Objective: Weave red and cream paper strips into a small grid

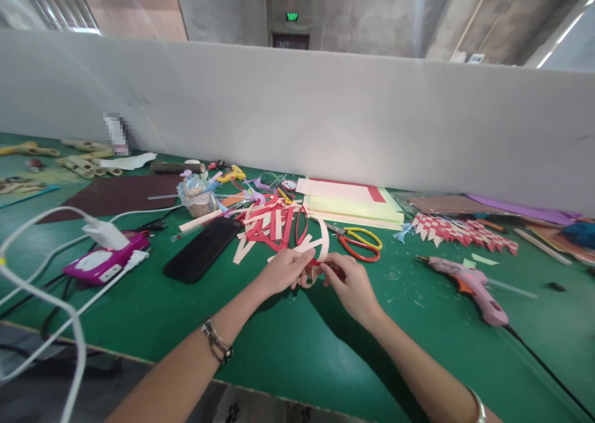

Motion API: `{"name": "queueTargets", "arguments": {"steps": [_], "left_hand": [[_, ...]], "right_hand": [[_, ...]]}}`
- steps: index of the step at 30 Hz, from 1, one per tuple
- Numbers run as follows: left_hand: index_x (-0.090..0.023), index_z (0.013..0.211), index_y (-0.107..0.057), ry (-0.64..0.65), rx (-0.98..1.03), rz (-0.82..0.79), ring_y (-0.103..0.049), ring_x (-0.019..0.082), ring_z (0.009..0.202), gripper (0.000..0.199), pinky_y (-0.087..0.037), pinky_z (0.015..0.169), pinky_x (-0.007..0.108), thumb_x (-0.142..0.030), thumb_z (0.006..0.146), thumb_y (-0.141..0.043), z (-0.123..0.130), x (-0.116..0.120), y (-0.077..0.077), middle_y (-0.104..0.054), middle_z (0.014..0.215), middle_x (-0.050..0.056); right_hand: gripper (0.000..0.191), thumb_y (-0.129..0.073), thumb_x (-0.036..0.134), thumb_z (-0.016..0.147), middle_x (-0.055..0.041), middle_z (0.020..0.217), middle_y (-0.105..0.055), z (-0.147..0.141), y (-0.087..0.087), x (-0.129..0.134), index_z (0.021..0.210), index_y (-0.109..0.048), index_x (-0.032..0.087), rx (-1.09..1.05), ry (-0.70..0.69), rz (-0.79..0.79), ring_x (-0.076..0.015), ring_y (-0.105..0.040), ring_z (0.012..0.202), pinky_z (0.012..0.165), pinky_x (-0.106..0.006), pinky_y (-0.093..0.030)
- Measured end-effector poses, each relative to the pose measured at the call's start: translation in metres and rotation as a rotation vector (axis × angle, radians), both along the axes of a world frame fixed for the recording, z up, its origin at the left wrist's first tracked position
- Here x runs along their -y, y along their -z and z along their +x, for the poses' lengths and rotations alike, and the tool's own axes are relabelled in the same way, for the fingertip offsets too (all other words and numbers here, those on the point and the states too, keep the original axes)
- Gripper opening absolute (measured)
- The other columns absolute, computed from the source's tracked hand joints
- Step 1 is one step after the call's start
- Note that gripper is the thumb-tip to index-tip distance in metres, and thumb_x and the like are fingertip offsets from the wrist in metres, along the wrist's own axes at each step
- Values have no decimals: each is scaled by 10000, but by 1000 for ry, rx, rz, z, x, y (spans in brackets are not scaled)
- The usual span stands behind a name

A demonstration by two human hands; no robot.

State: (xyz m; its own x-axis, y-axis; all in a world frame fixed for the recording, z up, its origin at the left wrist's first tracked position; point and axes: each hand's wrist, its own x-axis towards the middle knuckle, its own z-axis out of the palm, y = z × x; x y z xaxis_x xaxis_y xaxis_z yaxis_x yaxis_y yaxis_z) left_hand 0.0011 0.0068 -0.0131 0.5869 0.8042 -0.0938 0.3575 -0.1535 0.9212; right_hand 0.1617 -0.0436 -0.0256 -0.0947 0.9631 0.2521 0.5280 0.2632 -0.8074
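Both hands meet over the green table, near its middle. My left hand (287,269) is closed, thumb and fingers pinching paper strips (321,240), pale pink and red, that loop up and curl between the hands. Opposite it, my right hand (349,284) pinches the same strips with thumb and forefinger. How the strips cross is partly hidden by the fingers. Just behind lies a loose heap of red and pale strips (272,219). Scissors with red and yellow handles (360,244) rest to the right of the heap.
A black phone (203,249) and a purple power strip (109,258) with white cables lie left. Rightward are a pink glue gun (469,286) and a red-and-white woven paper piece (465,232). Paper sheets (351,206) lie behind, before a grey partition (297,113). The table's front edge is close.
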Motion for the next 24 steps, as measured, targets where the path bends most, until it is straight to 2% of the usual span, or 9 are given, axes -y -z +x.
{"name": "queueTargets", "arguments": {"steps": [4, 8, 12, 13, 15, 18, 21, 24], "left_hand": [[-122, 566, -573, 30, -60, -217, -433, 70, 316, 751, -298, 385, 185, -691, 802, -144, 2, -2, 0, -603, 496, 57], [-129, 529, -532, 41, -108, -322, -435, 72, 297, 728, -296, 374, 182, -732, 766, -201, 0, -1, -2, -600, 468, 58], [-119, 547, -580, 275, -94, -537, -465, 79, 322, 776, -320, 376, 187, -746, 759, -175, -4, 1, -4, -615, 503, 72], [-115, 584, -608, 290, -72, -568, -466, 77, 326, 788, -322, 376, 188, -746, 760, -169, -4, 1, -3, -619, 522, 70], [-124, 714, -645, 224, 24, -566, -477, 75, 345, 760, -336, 387, 188, -739, 764, -203, -4, -1, -2, -628, 574, 51], [-145, 831, -620, 54, 197, -481, -505, 67, 403, 563, -381, 439, 187, -660, 768, -400, -3, -3, -1, -641, 677, 27], [-130, 769, -598, -56, 262, -400, -510, 61, 440, 392, -412, 489, 192, -518, 717, -595, -1, -3, -3, -629, 684, 19], [-130, 699, -600, -123, 280, -356, -526, 72, 474, 333, -434, 518, 200, -456, 671, -663, 1, -1, -7, -598, 620, -1]], "right_hand": [[207, -431, 291, 858, -38, 703, -662, 1, -3, 1, 873, -624, 217, 70, 43, 96, -185, -543, 619, 719, -352, -405], [196, -445, 264, 847, -38, 689, -653, 1, -5, 1, 869, -637, 229, 109, 72, 177, -195, -555, 661, 747, -363, -395], [184, -455, 266, 846, -42, 718, -658, 2, -5, 3, 888, -632, 238, 99, 131, 221, -210, -573, 731, 755, -366, -394], [183, -458, 268, 846, -42, 736, -664, 3, -4, 3, 893, -632, 240, 95, 141, 239, -209, -574, 737, 760, -368, -390], [181, -463, 275, 847, -42, 756, -674, 3, -5, 4, 882, -638, 244, 103, 137, 269, -206, -572, 727, 763, -371, -379], [208, -449, 287, 860, -38, 758, -679, 2, -5, 4, 865, -651, 240, 136, 84, 255, -192, -561, 693, 742, -358, -357], [239, -431, 300, 874, -38, 801, -681, 0, -4, 3, 875, -659, 225, 147, 44, 202, -177, -554, 688, 721, -337, -335], [230, -444, 309, 867, -34, 801, -677, -1, -2, 1, 860, -655, 217, 124, 38, 166, -170, -549, 674, 710, -328, -324]]}}
